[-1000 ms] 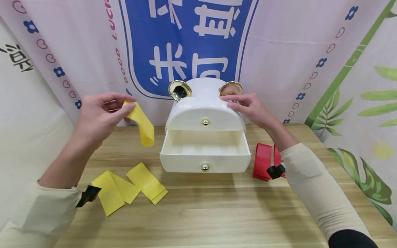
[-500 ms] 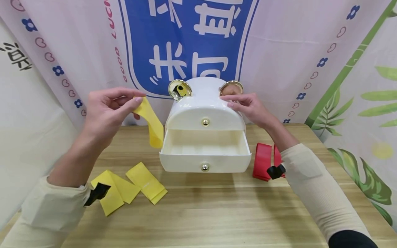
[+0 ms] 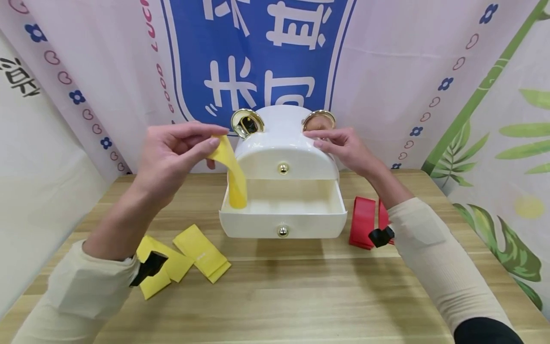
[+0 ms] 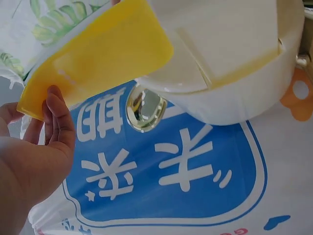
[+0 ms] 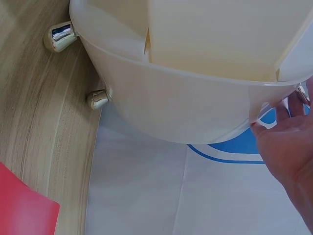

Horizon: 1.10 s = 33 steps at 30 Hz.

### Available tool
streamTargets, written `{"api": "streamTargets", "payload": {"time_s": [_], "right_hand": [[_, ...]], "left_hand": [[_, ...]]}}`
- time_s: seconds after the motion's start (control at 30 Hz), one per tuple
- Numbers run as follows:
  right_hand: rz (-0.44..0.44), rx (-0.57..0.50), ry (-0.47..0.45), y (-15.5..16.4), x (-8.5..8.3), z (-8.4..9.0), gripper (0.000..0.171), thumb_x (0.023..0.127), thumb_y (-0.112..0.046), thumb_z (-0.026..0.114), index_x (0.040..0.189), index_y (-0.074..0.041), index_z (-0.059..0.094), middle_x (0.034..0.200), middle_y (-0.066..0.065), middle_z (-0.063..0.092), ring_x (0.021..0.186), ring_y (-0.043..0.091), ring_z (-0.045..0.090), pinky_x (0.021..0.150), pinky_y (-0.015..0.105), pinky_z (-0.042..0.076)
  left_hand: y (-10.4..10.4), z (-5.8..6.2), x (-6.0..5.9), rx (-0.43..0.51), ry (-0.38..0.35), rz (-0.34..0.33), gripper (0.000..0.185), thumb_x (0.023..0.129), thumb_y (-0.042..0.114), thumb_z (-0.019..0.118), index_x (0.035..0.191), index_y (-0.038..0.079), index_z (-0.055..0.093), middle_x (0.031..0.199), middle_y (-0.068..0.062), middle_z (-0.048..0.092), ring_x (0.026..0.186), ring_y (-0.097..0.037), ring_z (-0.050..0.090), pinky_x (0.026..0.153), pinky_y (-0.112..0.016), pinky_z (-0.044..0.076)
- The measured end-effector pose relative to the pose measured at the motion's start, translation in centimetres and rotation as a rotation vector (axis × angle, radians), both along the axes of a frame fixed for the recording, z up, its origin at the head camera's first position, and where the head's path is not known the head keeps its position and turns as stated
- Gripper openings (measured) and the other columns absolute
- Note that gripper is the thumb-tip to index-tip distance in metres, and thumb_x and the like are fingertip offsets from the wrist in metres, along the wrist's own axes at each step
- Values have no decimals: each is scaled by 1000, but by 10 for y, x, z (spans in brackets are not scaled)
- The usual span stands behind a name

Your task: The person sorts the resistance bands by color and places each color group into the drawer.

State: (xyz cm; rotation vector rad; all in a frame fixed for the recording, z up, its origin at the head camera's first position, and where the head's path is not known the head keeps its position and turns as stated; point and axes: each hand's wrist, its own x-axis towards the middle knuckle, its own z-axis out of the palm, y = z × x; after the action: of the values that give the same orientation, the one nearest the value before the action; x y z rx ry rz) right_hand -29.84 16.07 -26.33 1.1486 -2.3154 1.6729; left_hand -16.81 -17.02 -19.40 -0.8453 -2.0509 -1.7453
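Observation:
My left hand [image 3: 169,150] pinches one end of a limp yellow resistance band [image 3: 235,177] between thumb and fingers. Its curved lower end hangs over the left side of the pulled-out drawer [image 3: 253,226]. The drawer is the lower one of a white two-drawer storage box [image 3: 285,126] with gold knobs and gold-rimmed ears; the upper drawer [image 3: 258,165] is closed. In the left wrist view the band [image 4: 107,54] slants up from my fingertips and overlaps the box. My right hand [image 3: 345,148] rests on the box's top right, fingertips beside the right ear [image 3: 319,120].
Several folded yellow bands [image 3: 202,253] lie on the wooden table [image 3: 275,296] at the front left. Folded red bands [image 3: 363,222] lie right of the box, partly hidden by my right forearm. A printed cloth [image 3: 378,95] hangs close behind the box.
My left hand has moved right with the yellow band, bringing its hanging end from beside the box to over the lower drawer. My right hand has stayed on the box.

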Motion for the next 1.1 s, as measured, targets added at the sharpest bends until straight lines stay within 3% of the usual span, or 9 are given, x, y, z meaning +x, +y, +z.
{"api": "streamTargets", "payload": {"time_s": [0.27, 0.47, 0.9, 1.1], "right_hand": [[-5, 1, -2, 0, 0, 0, 29, 93, -13, 60, 121, -8, 65, 106, 5, 69, 84, 23, 59, 60, 27, 54], [-15, 7, 1, 0, 0, 0, 29, 93, -12, 60, 122, -8, 65, 105, 4, 68, 83, 23, 57, 58, 25, 53], [-12, -2, -10, -2, 1, 0, 29, 93, -9, 58, 122, -4, 64, 105, 3, 68, 90, 24, 56, 60, 26, 54], [-11, 7, -10, -2, 1, 1, 29, 94, -12, 58, 122, -6, 64, 106, 5, 67, 92, 25, 55, 60, 26, 53]], "left_hand": [[20, -4, -4, -38, -29, -102, 20, 88, -1, 62, 107, -7, 67, 91, -12, 69, 61, -22, 57, 60, -23, 54], [34, -8, -7, -130, -26, -98, 24, 87, 0, 65, 111, -5, 66, 96, -12, 67, 64, -23, 58, 62, -24, 54], [57, -12, -10, -234, -96, -154, 29, 87, 5, 67, 115, 3, 67, 89, -8, 64, 68, -24, 60, 60, -29, 54], [71, -16, -15, -288, -95, -178, 29, 86, 6, 68, 115, 4, 67, 85, -6, 66, 66, -23, 59, 58, -27, 52]]}}
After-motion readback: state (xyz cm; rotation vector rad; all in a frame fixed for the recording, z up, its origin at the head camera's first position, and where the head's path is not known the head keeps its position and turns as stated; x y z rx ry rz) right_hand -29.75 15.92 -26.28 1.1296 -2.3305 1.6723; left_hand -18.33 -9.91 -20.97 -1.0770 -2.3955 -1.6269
